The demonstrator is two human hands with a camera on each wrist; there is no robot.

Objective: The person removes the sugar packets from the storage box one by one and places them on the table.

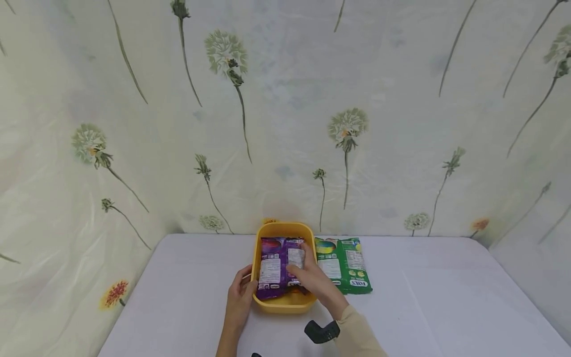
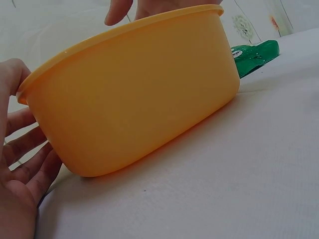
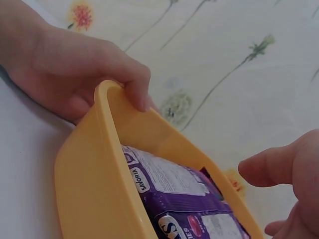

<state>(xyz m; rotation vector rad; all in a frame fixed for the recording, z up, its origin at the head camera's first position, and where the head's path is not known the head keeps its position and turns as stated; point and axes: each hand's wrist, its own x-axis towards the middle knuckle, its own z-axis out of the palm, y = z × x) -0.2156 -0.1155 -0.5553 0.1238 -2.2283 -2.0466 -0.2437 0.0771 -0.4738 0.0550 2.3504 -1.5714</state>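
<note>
A yellow plastic container [image 1: 285,308] stands on the table with a purple snack bag [image 1: 273,267] lying inside it. My left hand [image 1: 239,299] grips the container at its near left corner, thumb hooked over the rim and fingers along the outer wall, as the left wrist view shows. Over the right part of the purple bag is my right hand [image 1: 315,278], its thumb [image 3: 266,167] spread apart from the fingers and nothing pinched between them. Part of the bag's right side is hidden under that hand.
Just right of the container lies a green snack bag [image 1: 357,267], printed with a FOX'S logo. A white cloth covers the table [image 1: 428,297], and a flower-patterned curtain [image 1: 285,99] hangs behind its back edge. Dark camera gear [image 1: 322,332] sits at my right wrist.
</note>
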